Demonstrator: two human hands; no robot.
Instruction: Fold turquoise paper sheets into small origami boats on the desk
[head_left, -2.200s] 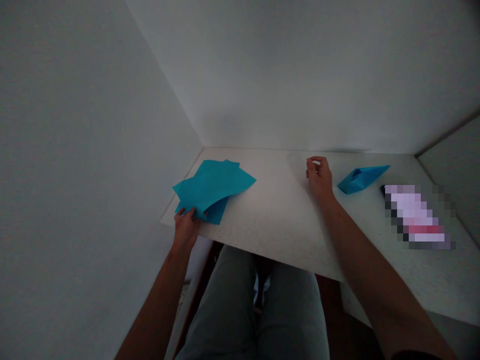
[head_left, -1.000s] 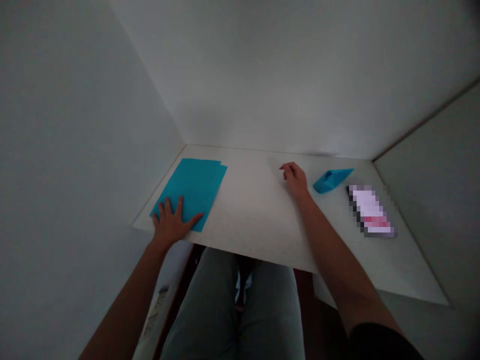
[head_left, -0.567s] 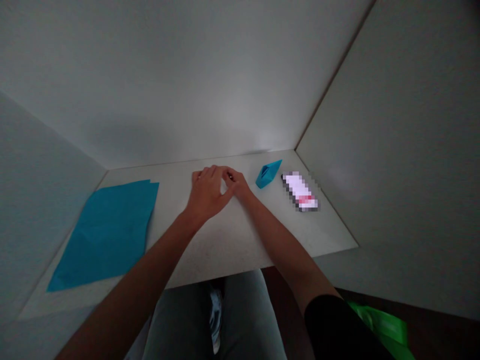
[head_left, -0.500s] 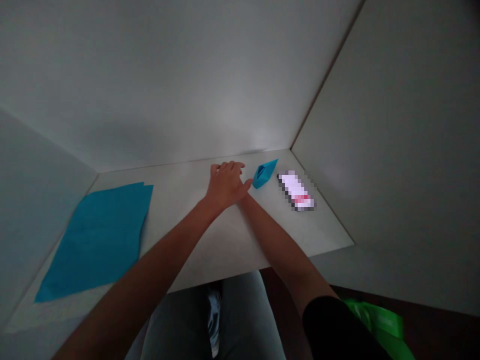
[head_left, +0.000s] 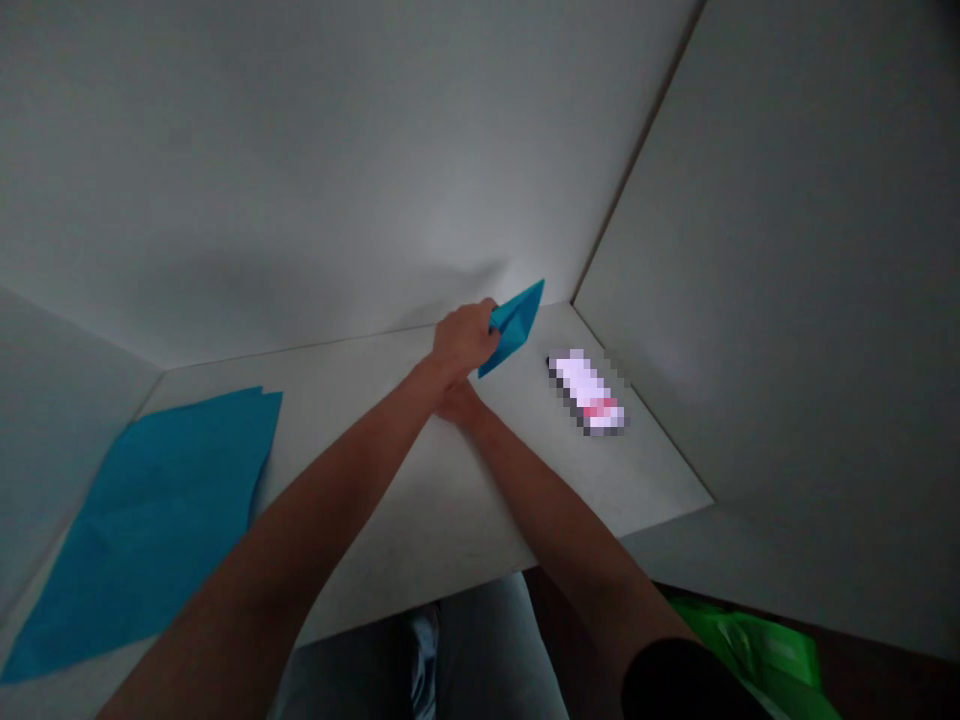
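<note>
My left hand (head_left: pixel 463 338) reaches across to the right and is closed on a folded blue paper boat (head_left: pixel 516 322), which it holds lifted off the white table (head_left: pixel 420 500). My right hand (head_left: pixel 455 404) lies on the table just beneath the left wrist; the left hand covers its fingers, so their pose is hidden. A stack of flat blue paper sheets (head_left: pixel 150 520) lies at the table's left end, away from both hands.
A phone with a lit, blurred screen (head_left: pixel 587 392) lies on the table right of the boat. White walls close the table in at the back and on both sides. A green bag (head_left: pixel 750 645) sits low at the right, beside my knees.
My left hand left the blue sheets, crossed over my right hand to the boat, closed on it and lifted it. The view swung to the right.
</note>
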